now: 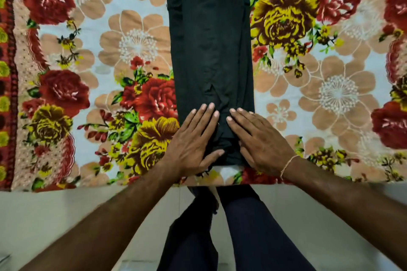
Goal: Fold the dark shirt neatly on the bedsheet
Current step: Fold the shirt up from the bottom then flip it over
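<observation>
The left hand (193, 141) and the right hand (259, 141) are lying flat with fingers straight, pressing the near end of the shirt (211, 50), likely to smooth it and pin the side folds (neither is gripping cloth). The shirt is lying as a narrow strip running from the near edge of the bedsheet (88, 28) toward its far edge.
</observation>
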